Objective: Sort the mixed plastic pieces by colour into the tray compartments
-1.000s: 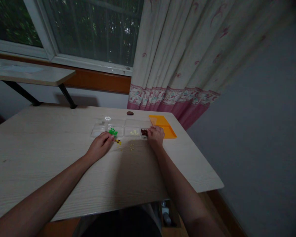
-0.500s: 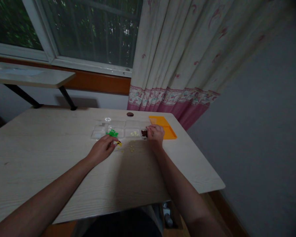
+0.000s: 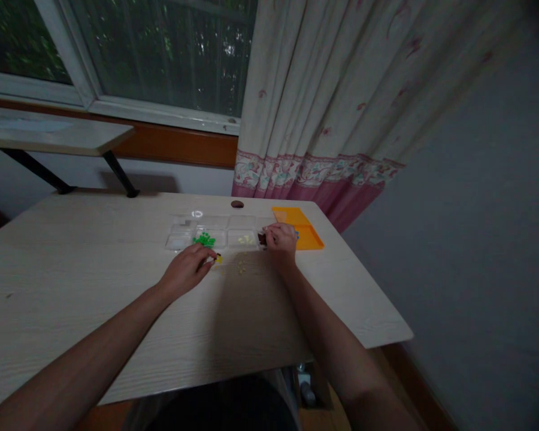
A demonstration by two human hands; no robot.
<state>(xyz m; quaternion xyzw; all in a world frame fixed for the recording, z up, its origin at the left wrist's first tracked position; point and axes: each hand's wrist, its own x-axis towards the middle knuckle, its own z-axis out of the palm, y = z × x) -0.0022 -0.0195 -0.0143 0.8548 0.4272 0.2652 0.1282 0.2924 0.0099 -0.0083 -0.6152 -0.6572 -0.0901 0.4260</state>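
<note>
My left hand [image 3: 189,266] is closed in a pinch on a small yellow and dark piece [image 3: 218,258], just in front of a clear compartment box [image 3: 227,239]. Green pieces [image 3: 205,240] lie in the compartment beyond that hand. Pale yellow pieces [image 3: 245,239] sit in the compartment to the right. My right hand [image 3: 282,240] is over the box's right end, its fingers pressed together beside dark brown pieces [image 3: 262,239]. Whether those fingers hold anything is too small to see. Several pale loose bits [image 3: 241,263] lie on the table between my hands.
Right of the box, partly behind my right hand, is an orange tray [image 3: 312,237] with a bit of blue in it. The wooden table [image 3: 161,347] has a round hole [image 3: 237,204] near its back edge. A raised shelf [image 3: 54,134] stands at the back left; a curtain [image 3: 305,120] hangs behind.
My right hand has shifted slightly over the dark brown pieces, and a bit of blue now shows on the orange tray beside it. My left hand keeps its pinch; the view has tilted slightly.
</note>
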